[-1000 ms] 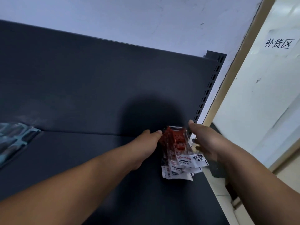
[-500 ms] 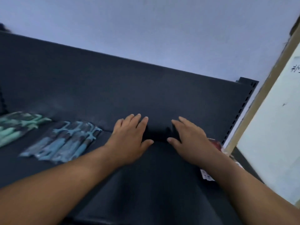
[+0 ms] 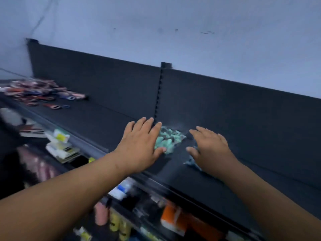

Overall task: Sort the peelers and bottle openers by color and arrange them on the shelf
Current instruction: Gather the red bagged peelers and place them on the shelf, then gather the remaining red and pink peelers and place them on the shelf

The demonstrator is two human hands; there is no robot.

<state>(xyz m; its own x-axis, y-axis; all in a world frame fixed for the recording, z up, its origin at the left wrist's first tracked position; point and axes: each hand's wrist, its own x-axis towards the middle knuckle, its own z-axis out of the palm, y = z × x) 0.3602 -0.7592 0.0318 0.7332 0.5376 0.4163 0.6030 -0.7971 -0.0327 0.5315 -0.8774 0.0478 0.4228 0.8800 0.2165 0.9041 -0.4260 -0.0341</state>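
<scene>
Left grip (image 3: 140, 146) and right grip (image 3: 211, 148) both spread flat over shelf (image 3: 104, 122); mint peelers (image 3: 167, 139) between them; mixed pile (image 3: 40, 94) at 10 o'clock.

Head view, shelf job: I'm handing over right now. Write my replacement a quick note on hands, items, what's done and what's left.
Left hand: open, flat over the shelf, thumb at the edge of the green pile; holds nothing.
Right hand: open, over the blue pile, which it partly hides; holds nothing.
Done: green pile and blue pile lie side by side near the middle of the shelf.
Left: the mixed pile, red and blue pieces among it, lies unsorted at the far left end. It is too blurred to tell peelers from openers.
</scene>
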